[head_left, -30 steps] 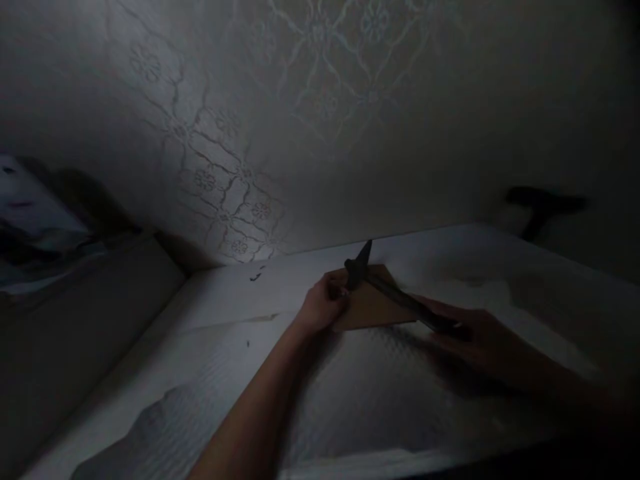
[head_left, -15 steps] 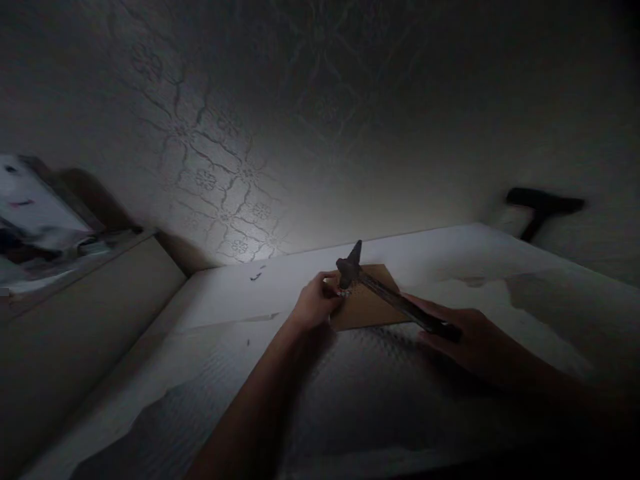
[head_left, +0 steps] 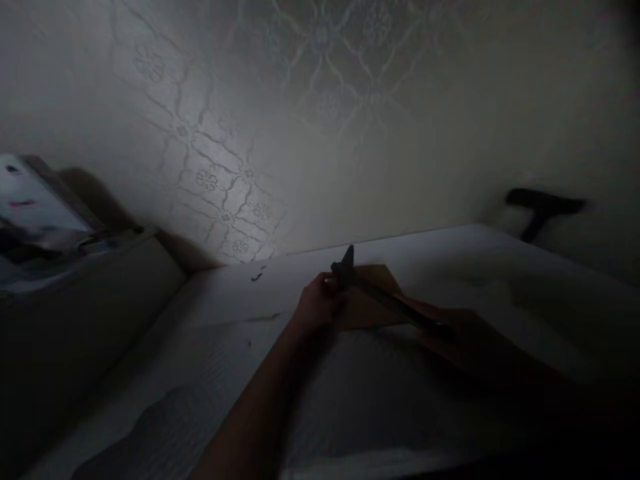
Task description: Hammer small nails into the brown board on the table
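Note:
My right hand (head_left: 457, 330) is wrapped round the handle of a dark hammer (head_left: 381, 295), whose head hangs low over the left side of a flat brown board (head_left: 367, 315). At the board's left edge, my left hand (head_left: 316, 301) has its thumb and fingers drawn together. The hammer's head is just beside those fingertips and covers them in part, so what they pinch is hidden. The picture is dim and slightly blurred.
The board lies on a white surface (head_left: 425, 250) against a patterned wall (head_left: 320, 133). A few small dark bits (head_left: 257, 275) lie left of my hands. Further left stands a box-like ledge (head_left: 110, 287) with things on it. A dark T-shaped object (head_left: 543, 203) is at the right.
The hammer's head has shifted slightly left and now covers the small shiny bits at my left fingertips. The light on the hands has become dimmer.

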Available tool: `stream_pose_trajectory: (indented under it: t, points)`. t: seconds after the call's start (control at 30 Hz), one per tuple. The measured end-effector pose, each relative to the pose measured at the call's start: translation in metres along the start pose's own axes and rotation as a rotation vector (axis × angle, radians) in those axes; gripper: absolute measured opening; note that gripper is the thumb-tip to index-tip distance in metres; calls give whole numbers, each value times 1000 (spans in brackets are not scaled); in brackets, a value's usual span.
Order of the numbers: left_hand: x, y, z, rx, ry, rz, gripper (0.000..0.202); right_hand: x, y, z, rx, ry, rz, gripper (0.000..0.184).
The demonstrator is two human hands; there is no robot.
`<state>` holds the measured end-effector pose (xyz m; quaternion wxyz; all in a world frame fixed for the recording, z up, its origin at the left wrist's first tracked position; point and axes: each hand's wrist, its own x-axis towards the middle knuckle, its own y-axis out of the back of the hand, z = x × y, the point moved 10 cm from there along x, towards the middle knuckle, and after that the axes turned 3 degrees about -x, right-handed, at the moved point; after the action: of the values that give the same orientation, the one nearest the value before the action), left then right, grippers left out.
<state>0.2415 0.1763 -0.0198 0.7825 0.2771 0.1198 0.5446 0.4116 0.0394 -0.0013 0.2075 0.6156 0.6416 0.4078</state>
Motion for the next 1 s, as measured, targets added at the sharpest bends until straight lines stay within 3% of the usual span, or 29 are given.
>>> stream_pose_trajectory:
  t: [0.17,1.0]
  points:
    - [-1,0,1,-9,-9,4,40,0,-6,2,47,-1,-62,59]
    - [1,0,0,9,-15,6,42,4,-6,5,75,-27,-27,61]
